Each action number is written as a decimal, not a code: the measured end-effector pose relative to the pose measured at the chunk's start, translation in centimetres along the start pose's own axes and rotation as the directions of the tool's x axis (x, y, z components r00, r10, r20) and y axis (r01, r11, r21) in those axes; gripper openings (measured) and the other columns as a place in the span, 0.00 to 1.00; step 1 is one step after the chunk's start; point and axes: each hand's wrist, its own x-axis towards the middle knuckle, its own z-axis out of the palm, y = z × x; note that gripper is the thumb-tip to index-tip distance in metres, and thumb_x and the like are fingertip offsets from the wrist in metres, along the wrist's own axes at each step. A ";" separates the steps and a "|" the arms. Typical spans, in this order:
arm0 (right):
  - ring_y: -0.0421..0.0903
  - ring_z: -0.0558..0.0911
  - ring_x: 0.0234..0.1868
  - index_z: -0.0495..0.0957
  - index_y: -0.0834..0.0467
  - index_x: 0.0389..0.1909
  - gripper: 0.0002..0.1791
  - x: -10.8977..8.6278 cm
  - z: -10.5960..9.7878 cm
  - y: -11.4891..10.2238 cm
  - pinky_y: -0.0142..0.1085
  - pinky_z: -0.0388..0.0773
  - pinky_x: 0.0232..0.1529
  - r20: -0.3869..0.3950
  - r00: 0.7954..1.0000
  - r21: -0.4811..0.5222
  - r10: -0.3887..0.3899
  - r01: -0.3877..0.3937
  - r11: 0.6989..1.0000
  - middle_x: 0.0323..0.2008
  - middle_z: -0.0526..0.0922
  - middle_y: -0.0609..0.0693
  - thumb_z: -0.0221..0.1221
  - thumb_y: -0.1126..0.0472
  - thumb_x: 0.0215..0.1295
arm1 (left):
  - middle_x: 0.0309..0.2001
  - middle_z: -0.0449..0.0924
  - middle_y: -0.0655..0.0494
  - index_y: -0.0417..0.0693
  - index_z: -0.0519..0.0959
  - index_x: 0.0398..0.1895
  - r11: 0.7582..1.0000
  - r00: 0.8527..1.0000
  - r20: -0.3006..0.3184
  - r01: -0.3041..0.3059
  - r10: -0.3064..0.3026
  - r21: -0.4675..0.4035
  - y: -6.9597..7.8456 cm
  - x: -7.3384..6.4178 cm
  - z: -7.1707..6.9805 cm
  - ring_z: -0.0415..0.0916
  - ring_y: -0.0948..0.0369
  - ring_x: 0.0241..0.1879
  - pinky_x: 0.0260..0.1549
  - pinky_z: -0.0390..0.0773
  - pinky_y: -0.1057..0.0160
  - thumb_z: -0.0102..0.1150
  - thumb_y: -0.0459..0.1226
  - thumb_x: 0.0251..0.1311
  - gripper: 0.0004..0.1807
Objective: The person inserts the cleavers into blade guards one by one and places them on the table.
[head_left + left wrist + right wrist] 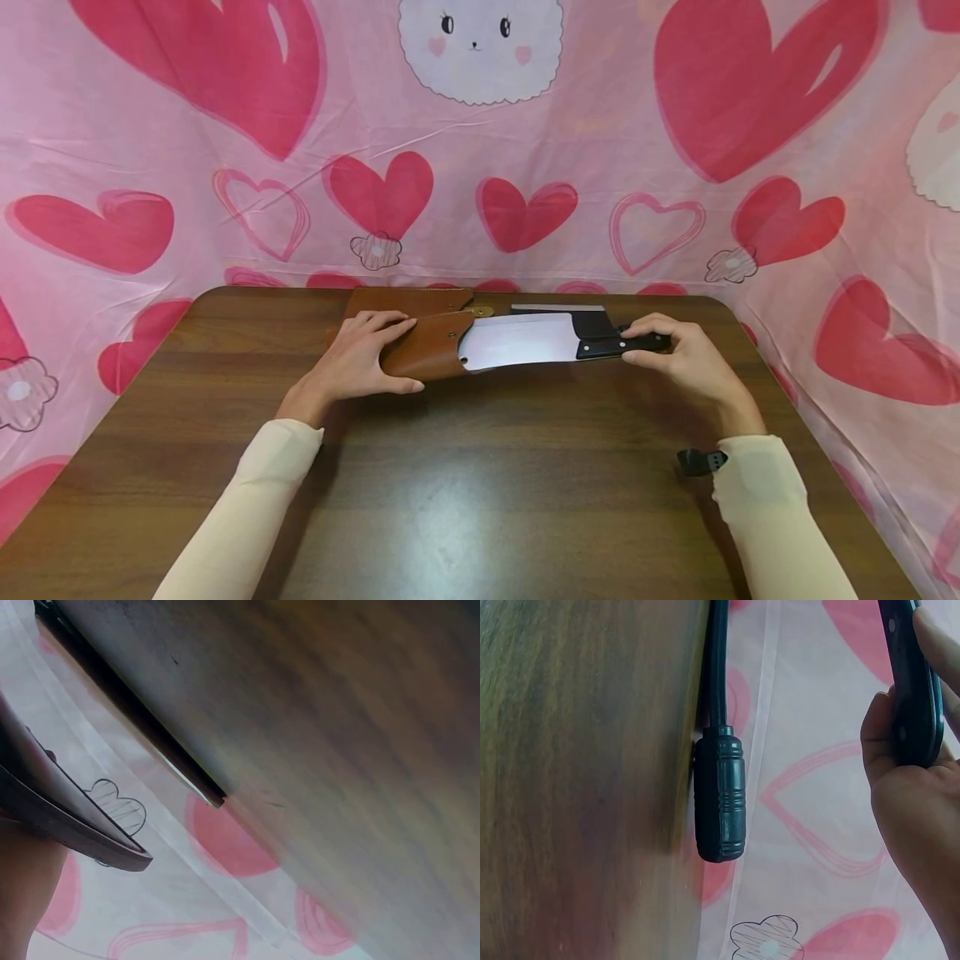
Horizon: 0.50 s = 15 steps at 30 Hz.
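A brown leather sheath (427, 350) is held by my left hand (352, 354), thumb along its near edge and fingers over its top. In the left wrist view, the sheath (82, 817) is raised above the tabletop. My right hand (686, 354) grips the black riveted handle (622, 343) of a cleaver between thumb and fingers. The cleaver's broad silver blade (521, 340) points left, its front end at the sheath's mouth and hidden there. In the right wrist view, the handle's butt (919, 727) shows against the palm.
Behind the held pair, a second brown leather sheath (408, 298) lies on the wooden table (465, 483). A dark blade with a silver edge (558, 308) lies beside it. A black ridged handle (720, 799) shows in the right wrist view. Pink heart-patterned cloth (525, 208) surrounds the table.
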 end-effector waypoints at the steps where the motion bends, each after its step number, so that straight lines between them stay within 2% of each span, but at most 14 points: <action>1: 0.48 0.78 0.44 0.86 0.58 0.48 0.17 0.0 0.0 0.0 0.27 0.76 0.40 0.002 1.000 0.005 0.001 -0.001 1.000 0.47 0.83 0.52 0.73 0.69 0.56 | 0.69 0.69 0.48 0.48 0.71 0.73 1.000 1.000 0.000 0.001 -0.001 0.000 0.0 0.0 0.0 0.60 0.47 0.65 0.62 0.58 0.43 0.71 0.69 0.41 0.57; 15: 0.42 0.79 0.46 0.87 0.57 0.48 0.16 0.1 0.4 -0.5 0.25 0.75 0.44 0.028 0.999 -0.007 -0.017 0.017 1.000 0.47 0.84 0.51 0.74 0.67 0.57 | 0.68 0.70 0.49 0.48 0.72 0.73 1.000 1.000 -0.009 -0.018 0.018 0.015 0.2 0.3 0.1 0.61 0.47 0.64 0.61 0.59 0.43 0.71 0.70 0.41 0.57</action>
